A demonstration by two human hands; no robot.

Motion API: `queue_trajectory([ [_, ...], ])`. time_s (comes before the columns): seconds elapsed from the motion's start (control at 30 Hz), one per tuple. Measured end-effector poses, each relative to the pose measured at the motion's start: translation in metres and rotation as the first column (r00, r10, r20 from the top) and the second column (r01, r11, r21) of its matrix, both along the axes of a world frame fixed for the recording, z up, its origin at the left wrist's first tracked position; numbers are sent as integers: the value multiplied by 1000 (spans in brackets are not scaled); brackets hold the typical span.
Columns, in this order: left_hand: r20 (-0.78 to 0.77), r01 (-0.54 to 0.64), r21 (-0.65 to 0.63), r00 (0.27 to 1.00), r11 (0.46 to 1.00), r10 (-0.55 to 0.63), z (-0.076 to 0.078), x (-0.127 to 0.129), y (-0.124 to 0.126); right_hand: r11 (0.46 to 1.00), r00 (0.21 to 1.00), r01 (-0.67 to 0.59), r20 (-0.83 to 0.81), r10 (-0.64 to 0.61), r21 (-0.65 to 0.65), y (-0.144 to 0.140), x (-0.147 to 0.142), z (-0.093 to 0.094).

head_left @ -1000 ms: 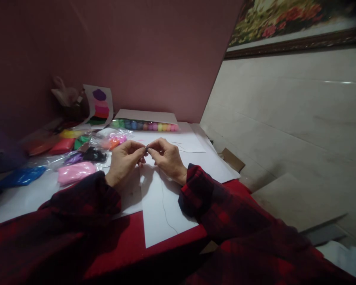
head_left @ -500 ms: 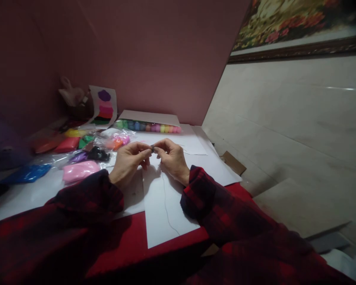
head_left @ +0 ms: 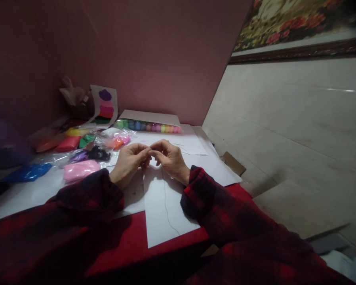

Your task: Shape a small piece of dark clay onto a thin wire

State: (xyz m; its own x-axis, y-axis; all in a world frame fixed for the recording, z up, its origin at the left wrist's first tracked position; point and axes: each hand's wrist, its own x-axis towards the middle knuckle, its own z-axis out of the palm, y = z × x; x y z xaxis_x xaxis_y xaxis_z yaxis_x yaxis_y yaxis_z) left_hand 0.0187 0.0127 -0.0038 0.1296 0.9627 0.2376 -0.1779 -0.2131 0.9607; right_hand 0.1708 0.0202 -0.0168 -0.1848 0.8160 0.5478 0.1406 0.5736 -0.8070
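Observation:
My left hand [head_left: 130,161] and my right hand [head_left: 173,160] meet fingertip to fingertip above the white paper. Both are closed in a pinch on a small dark lump that looks like modelling clay; the fingers now hide nearly all of it. Under them lies a white sheet [head_left: 155,221] with a thin wavy drawn line running toward its near edge. Left of my left hand are plastic packets of coloured clay, among them a pink one [head_left: 80,170], a black one [head_left: 98,153] and a blue one [head_left: 27,173].
A drawing with coloured bands [head_left: 106,103] leans at the back left. Beside it, a row of coloured clay [head_left: 151,126] in clear wrapping sits under a white board [head_left: 149,116]. The red tablecloth [head_left: 121,237] shows at the front edge. A tiled wall [head_left: 284,118] rises at right.
Half a second ago the dark lump showed between my fingertips. My fingers have since closed over it, and the fingertips are slightly shifted. The arms stay almost where they were.

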Motion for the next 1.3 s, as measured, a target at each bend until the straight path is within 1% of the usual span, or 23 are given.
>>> queue_trajectory([
  [0.13,26,24,-17,999,1000,-23,-1,0,0,1000,1000,-7,-4,7,1,1,0,-1],
  [0.33,71,17,-33,997,999,-15,-2,1,0,996,994,51,94,-59,79,1,1,-3],
  [0.47,113,-10,-32,994,999,14,0,1,1,992,990,74,116,-85,102,1,1,-3],
  [0.53,89,3,-25,996,1000,0,1,1,0,990,987,91,121,-104,110,0,2,-3],
  [0.67,-10,26,-3,1000,1000,-26,1,0,1,985,979,134,140,-149,111,-2,1,0],
  [0.8,-37,-42,37,998,998,43,-3,1,4,983,979,165,105,-173,86,-4,0,2],
  [0.9,20,-133,64,991,989,132,-5,1,7,979,979,202,32,-203,35,-2,-1,1],
  [1.0,84,-185,63,980,981,180,-6,0,8,978,978,205,-40,-206,-22,2,0,0],
  [1.07,103,-162,38,982,986,157,-5,0,6,980,978,193,-67,-196,-47,3,0,-1],
  [1.2,103,-23,-38,994,999,27,-1,1,1,984,983,170,-56,-172,-44,4,1,-1],
  [1.3,78,10,-59,997,998,-5,1,2,-2,995,995,96,-27,-97,-25,2,2,-1],
])
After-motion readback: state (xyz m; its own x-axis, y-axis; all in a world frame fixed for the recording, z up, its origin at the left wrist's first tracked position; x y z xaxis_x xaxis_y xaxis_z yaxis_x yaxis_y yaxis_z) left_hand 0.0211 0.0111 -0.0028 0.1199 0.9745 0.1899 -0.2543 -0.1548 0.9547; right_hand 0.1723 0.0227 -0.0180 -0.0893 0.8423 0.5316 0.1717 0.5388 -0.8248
